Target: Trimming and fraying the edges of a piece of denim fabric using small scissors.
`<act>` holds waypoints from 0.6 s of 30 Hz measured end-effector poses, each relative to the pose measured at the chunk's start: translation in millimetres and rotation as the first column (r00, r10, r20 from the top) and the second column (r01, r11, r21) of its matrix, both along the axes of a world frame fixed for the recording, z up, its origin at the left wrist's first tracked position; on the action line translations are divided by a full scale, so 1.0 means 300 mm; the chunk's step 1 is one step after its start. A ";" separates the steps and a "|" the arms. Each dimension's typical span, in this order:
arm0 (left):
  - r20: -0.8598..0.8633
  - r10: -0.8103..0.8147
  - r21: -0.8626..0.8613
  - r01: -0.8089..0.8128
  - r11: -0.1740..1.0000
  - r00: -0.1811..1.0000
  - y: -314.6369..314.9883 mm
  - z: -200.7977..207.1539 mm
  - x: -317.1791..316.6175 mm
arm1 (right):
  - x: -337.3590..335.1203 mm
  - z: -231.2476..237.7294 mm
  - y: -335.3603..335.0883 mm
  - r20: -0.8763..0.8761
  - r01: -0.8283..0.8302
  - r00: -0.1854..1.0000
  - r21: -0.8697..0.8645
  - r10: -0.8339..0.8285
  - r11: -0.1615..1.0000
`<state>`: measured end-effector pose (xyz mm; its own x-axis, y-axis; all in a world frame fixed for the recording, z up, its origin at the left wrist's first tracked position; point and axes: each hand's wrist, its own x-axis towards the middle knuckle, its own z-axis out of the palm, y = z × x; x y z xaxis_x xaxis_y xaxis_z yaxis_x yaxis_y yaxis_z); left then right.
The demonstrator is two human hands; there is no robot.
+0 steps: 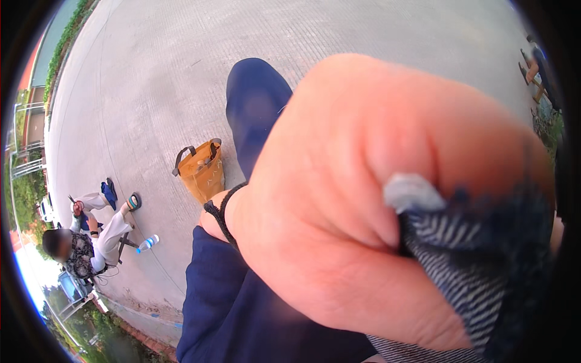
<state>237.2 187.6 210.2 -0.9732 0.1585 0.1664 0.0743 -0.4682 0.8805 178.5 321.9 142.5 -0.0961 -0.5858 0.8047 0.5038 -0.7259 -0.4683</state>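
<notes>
My left hand [327,206] fills much of the view, very close, with a black cord round its wrist. Its fingers are closed on a dark blue and white striped cloth [466,260]. A small whitish tuft [413,192] pokes out where the cloth meets the fingers. The cloth's dark far end is blurred and hangs toward the lower right. At the right rim a sliver of skin [556,233] shows, perhaps my right hand; its fingers are hidden. Below my left hand lie my legs in navy trousers [212,296].
On the concrete ground [163,78] stands a tan bag [203,174] with dark handles, left of my leg. A seated person [106,242] in light trousers is at the left, near a water bottle [147,244]. Another person [543,72] sits at the far right.
</notes>
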 end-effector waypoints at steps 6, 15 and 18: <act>0.071 -0.002 -0.074 0.007 0.997 0.997 -0.031 0.044 0.057 | 0.066 -0.046 -0.142 0.082 -0.034 0.996 -0.117 0.044 0.992; 0.182 -0.051 -0.083 0.067 0.994 0.982 -0.039 0.070 0.059 | 0.180 -0.043 -0.284 0.208 -0.026 0.976 -0.197 0.068 0.980; 0.208 -0.088 -0.066 0.104 0.992 0.974 -0.027 0.079 0.057 | 0.205 -0.027 -0.298 0.241 -0.006 0.969 -0.204 0.056 0.979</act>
